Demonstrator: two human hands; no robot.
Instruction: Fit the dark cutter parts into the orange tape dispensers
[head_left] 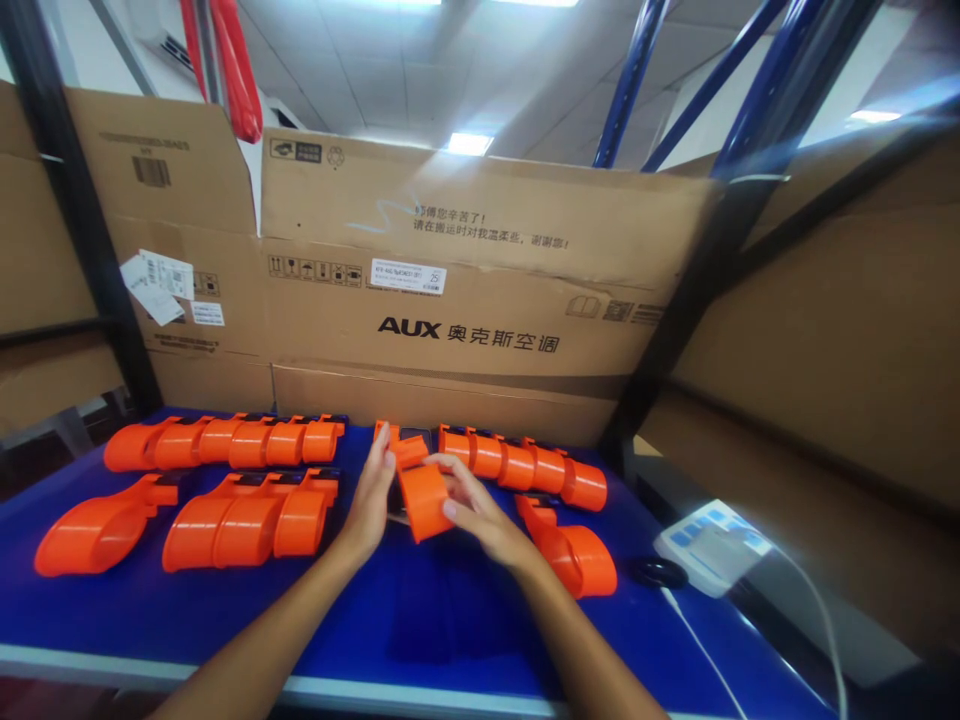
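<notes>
Near the middle of the blue table, my right hand (pixel 476 505) grips an orange ring-shaped part (pixel 426 500), thumb on its near side and fingers over the top. My left hand (pixel 371 495) is upright at the left of that part, its fingers pointing up and partly hidden from view by their angle; whether it grips anything is unclear. Another orange piece (pixel 385 432) shows just behind my left fingertips. Close behind the hands is a small dark item (pixel 417 436), mostly covered.
Rows of orange ring parts (pixel 247 530) lie at left, more (pixel 517 465) at back right and a pair (pixel 574 560) at right on the blue table (pixel 247 625). A white device (pixel 712 545) with a cable stands far right. Cardboard (pixel 465 390) walls the back.
</notes>
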